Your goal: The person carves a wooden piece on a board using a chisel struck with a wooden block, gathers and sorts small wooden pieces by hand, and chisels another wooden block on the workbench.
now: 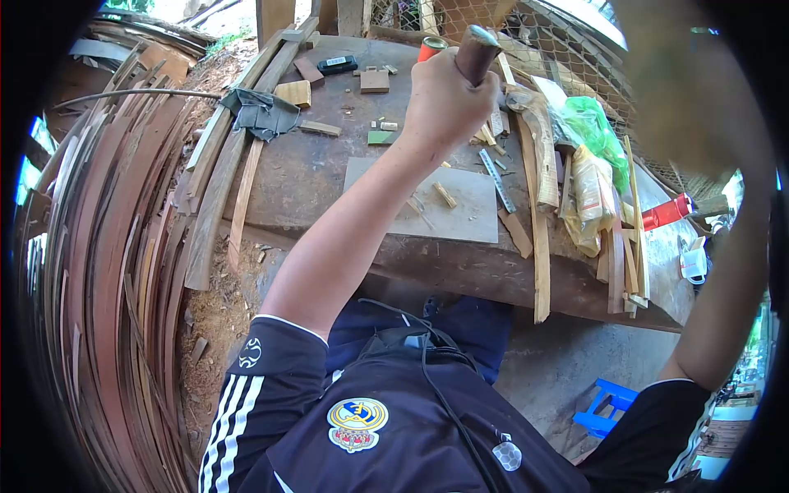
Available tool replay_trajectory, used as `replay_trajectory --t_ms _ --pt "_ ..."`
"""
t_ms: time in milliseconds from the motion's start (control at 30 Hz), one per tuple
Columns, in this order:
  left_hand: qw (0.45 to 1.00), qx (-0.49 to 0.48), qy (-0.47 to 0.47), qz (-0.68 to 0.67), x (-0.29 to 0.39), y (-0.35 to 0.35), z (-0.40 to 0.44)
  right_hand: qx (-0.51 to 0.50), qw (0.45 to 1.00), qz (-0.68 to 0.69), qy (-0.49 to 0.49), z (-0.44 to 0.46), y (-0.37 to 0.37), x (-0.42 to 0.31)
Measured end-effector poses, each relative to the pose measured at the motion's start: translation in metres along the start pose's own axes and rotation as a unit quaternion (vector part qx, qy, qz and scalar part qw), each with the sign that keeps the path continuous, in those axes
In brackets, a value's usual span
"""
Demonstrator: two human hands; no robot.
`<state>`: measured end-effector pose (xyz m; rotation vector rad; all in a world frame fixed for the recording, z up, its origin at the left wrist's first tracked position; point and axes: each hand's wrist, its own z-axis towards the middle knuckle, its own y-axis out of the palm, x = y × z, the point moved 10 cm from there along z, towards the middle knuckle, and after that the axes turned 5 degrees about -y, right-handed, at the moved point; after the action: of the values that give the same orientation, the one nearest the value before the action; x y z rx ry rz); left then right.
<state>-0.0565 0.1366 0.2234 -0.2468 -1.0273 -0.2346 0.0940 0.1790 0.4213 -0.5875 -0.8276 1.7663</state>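
My left hand (448,99) is raised over the workbench, its fingers wrapped round a thick brown wooden handle (477,57) with a pale bluish end on top. The handle's lower part is hidden behind the fist. Beneath my left forearm lies a flat grey sheet (468,226), bearing a small wooden piece (445,195) and some thin slivers. Close beside the sheet is a metal ruler (496,181). My right hand (690,90) is lifted near the camera at the upper right, badly smeared, so its fingers and anything in them cannot be made out.
Wood blocks (293,94) and a black object (339,64) lie on the bench (320,177). Long boards (107,246) are stacked at left. At right are wood strips (540,263), plastic bags (593,193), a red cylinder (666,214) and a blue stool (604,407).
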Motion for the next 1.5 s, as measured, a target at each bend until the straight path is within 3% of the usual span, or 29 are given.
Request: replay_trajectory --t_ms 100,200,333,433,500,567,667,733,867,1100,1233,1300,1367,1433,1500 --pt "1.0 0.01 0.024 -0.003 -0.003 0.002 0.004 -0.09 0.99 -0.089 0.055 -0.017 0.023 0.028" --pt "1.0 -0.012 -0.005 0.02 -0.001 -0.002 0.001 -0.012 0.996 -0.025 0.087 0.008 -0.033 0.017" --pt "0.999 -0.035 -0.035 0.013 -0.007 0.002 0.002 0.087 0.994 0.058 -0.009 0.027 -0.064 -0.023" --pt "1.0 0.015 0.02 -0.015 -0.009 -0.002 -0.002 -0.027 0.999 -0.037 0.03 -0.003 0.013 0.015" --pt "0.998 0.027 0.049 -0.03 -0.005 -0.004 0.004 -0.072 0.992 -0.067 0.077 -0.017 0.018 0.036" --pt "0.997 0.045 0.051 -0.037 -0.011 -0.008 0.001 -0.021 0.994 -0.023 0.105 -0.007 -0.011 0.029" --pt "1.0 0.002 -0.016 -0.003 -0.011 -0.008 -0.001 0.068 0.994 0.072 0.039 0.016 -0.049 -0.01" --pt "1.0 -0.001 0.005 -0.006 -0.005 -0.007 -0.003 0.051 0.995 0.074 0.03 0.01 -0.027 -0.01" --pt "0.999 0.017 0.015 -0.039 -0.015 -0.006 -0.007 -0.095 0.989 -0.001 0.112 -0.031 0.05 0.034" --pt "0.998 0.031 0.01 -0.05 -0.02 -0.026 -0.011 -0.042 0.966 0.154 0.202 -0.06 0.055 0.056" --pt "0.993 0.074 0.015 -0.087 -0.02 -0.058 -0.019 -0.137 0.963 0.042 0.227 -0.122 0.115 0.096" --pt "0.995 0.049 -0.007 -0.091 -0.031 -0.067 -0.025 -0.2 0.923 0.035 0.325 -0.156 0.149 0.11" --pt "0.987 0.084 0.03 -0.135 -0.038 -0.086 -0.045 -0.254 0.921 -0.023 0.294 -0.2 0.201 0.134" --pt "0.985 0.111 0.084 -0.103 -0.021 -0.105 -0.066 -0.201 0.942 0.048 0.265 -0.215 0.225 0.139" --pt "0.989 0.121 0.053 -0.073 -0.019 -0.116 -0.089 -0.217 0.936 0.021 0.276 -0.222 0.236 0.138"
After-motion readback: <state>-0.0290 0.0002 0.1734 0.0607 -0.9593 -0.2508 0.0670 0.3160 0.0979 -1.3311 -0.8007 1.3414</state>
